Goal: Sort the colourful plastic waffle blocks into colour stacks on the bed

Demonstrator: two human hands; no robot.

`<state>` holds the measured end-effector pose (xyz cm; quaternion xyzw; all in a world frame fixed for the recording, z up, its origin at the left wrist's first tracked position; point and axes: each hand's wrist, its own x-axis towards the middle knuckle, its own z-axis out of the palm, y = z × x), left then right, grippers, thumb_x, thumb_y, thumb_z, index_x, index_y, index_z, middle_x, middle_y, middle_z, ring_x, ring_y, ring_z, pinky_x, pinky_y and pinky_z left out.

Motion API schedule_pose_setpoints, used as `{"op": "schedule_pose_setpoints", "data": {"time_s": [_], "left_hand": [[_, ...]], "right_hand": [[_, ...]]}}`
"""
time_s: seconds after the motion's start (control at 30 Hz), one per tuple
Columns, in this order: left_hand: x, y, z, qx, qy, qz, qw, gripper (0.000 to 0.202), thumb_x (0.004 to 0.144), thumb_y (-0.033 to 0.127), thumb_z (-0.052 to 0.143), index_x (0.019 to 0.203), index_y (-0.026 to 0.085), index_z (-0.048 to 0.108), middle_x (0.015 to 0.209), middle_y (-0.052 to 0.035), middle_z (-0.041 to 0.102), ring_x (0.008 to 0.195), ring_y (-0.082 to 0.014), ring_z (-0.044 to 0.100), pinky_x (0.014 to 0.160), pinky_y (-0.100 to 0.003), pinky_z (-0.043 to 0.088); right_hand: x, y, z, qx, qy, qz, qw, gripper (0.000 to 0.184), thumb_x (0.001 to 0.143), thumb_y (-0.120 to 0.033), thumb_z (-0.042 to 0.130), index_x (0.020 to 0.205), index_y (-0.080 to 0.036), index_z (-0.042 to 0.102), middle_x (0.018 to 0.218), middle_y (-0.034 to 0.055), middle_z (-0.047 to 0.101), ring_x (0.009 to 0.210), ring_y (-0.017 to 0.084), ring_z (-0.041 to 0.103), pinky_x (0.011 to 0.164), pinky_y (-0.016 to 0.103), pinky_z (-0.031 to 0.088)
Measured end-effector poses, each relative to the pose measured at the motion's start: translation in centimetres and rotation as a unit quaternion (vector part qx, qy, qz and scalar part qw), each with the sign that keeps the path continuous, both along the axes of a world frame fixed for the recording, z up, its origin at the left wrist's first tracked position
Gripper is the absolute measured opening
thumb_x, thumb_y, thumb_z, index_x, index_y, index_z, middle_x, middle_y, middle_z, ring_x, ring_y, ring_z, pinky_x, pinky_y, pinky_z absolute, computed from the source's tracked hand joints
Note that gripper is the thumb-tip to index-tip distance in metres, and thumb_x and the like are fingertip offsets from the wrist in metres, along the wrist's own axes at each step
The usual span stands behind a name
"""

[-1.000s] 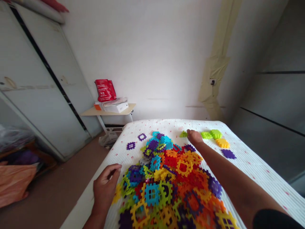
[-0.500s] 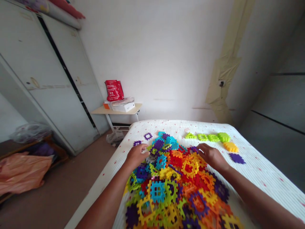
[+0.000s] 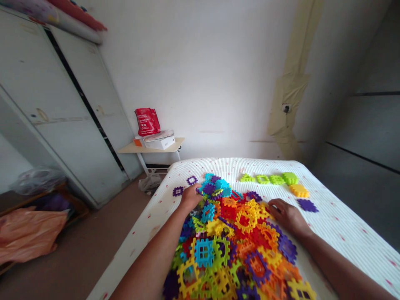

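Heap of interlocking plastic tiles (image 3: 229,233), multicoloured notched square frames, overlapping, short row of green tiles (image 3: 268,179) beyond

The bottom edge cuts off the heap of plastic tiles (image 3: 225,246), the left forearm (image 3: 150,262) and the right forearm (image 3: 340,266), and upper tiles hide those beneath. The left hand (image 3: 190,198) covers tiles at the heap's far side, so any tile in its grip cannot be seen. The right hand (image 3: 289,216) hides the heap's edge. The print on the red bag (image 3: 146,121) is too small to read, and the near end of the bed (image 3: 343,225) lies out of frame.
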<state>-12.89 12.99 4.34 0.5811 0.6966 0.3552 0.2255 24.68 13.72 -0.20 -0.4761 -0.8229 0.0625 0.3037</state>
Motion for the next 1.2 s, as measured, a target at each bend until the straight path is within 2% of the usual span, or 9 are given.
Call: {"op": "schedule_pose_setpoints", "data": {"time_s": [0.17,0.3,0.4,0.57,0.73,0.83,0.97,1.07,1.2], "left_hand": [[-1.3,-1.4,0.8,0.015,-0.136,-0.012,0.991,0.050,0.059,0.022,0.064,0.108,0.014,0.064,0.074,-0.0004,0.065,0.068,-0.0161,0.061,0.066,-0.028,0.045],[-1.4,-2.9,1.6,0.020,-0.216,-0.039,0.975,0.054,0.057,0.032,0.068,0.109,0.015,0.065,0.077,-0.0023,0.066,0.068,-0.0160,0.061,0.066,-0.029,0.046],[-1.2,-4.0,2.0,0.023,-0.249,-0.059,0.966,0.054,0.057,0.031,0.069,0.109,0.017,0.065,0.087,-0.0041,0.067,0.073,-0.0159,0.061,0.070,-0.029,0.047],[0.1,-5.8,3.1,0.046,-0.268,-0.080,0.959,0.050,0.060,0.026,0.069,0.108,0.017,0.065,0.094,-0.0043,0.067,0.079,-0.0163,0.060,0.072,-0.028,0.046],[3.4,-7.8,4.5,0.035,-0.219,-0.086,0.971,0.045,0.062,0.028,0.066,0.106,0.017,0.064,0.068,0.0019,0.058,0.063,-0.0123,0.053,0.060,-0.024,0.041],[5.6,-8.7,4.8,0.037,-0.216,-0.110,0.969,0.045,0.062,0.026,0.064,0.106,0.017,0.063,0.065,0.0031,0.053,0.059,-0.0106,0.048,0.056,-0.022,0.038],[7.6,-9.6,4.9,0.027,-0.223,-0.159,0.961,0.050,0.065,0.023,0.063,0.114,0.018,0.058,0.073,0.0024,0.054,0.059,-0.0090,0.046,0.054,-0.021,0.037],[8.0,-10.2,5.0,0.005,-0.231,-0.182,0.956,0.053,0.067,0.022,0.063,0.119,0.018,0.055,0.067,0.0048,0.051,0.057,-0.0081,0.043,0.053,-0.020,0.035],[8.0,-10.5,4.5,-0.014,-0.247,-0.185,0.951,0.051,0.067,0.022,0.064,0.118,0.018,0.055,0.066,0.0057,0.049,0.056,-0.0075,0.041,0.053,-0.020,0.034]], "right_hand": [[-0.2,-0.1,-0.1,-0.009,0.014,0.006,1.000,0.033,0.091,-0.043,0.036,0.085,-0.024,0.062,0.084,0.0050,0.066,0.078,0.017,0.063,0.071,0.029,0.050],[-0.4,0.0,-0.3,-0.010,0.031,0.008,0.999,0.036,0.090,-0.047,0.036,0.081,-0.023,0.061,0.079,0.0043,0.064,0.075,0.017,0.063,0.069,0.029,0.050],[-0.3,0.1,-0.5,-0.025,0.045,0.018,0.999,0.036,0.091,-0.047,0.036,0.082,-0.022,0.060,0.080,0.0048,0.064,0.075,0.017,0.063,0.070,0.028,0.050],[-0.3,0.0,-0.3,-0.046,0.047,0.012,0.998,0.034,0.091,-0.045,0.036,0.085,-0.022,0.060,0.079,0.0043,0.064,0.073,0.016,0.062,0.070,0.028,0.051],[-2.4,-2.1,2.6,-0.022,0.082,-0.002,0.996,0.030,0.090,-0.040,0.039,0.092,-0.020,0.062,0.088,0.0069,0.067,0.078,0.017,0.064,0.072,0.029,0.051],[-5.1,-4.3,5.4,-0.031,0.124,0.072,0.989,0.027,0.089,-0.037,0.044,0.099,-0.021,0.063,0.094,0.0070,0.068,0.082,0.017,0.065,0.073,0.029,0.052],[-8.2,-6.9,8.5,0.004,0.143,0.248,0.958,0.024,0.089,-0.029,0.049,0.109,-0.021,0.061,0.112,0.0102,0.064,0.107,0.019,0.058,0.090,0.034,0.048],[-9.1,-7.7,9.2,-0.001,0.143,0.316,0.938,0.019,0.088,-0.024,0.052,0.103,-0.019,0.063,0.105,0.0093,0.065,0.102,0.016,0.059,0.087,0.030,0.049],[-9.2,-8.0,8.9,-0.029,0.156,0.336,0.928,0.012,0.086,-0.018,0.054,0.091,-0.017,0.064,0.087,0.0052,0.066,0.083,0.012,0.061,0.075,0.025,0.050]]}}
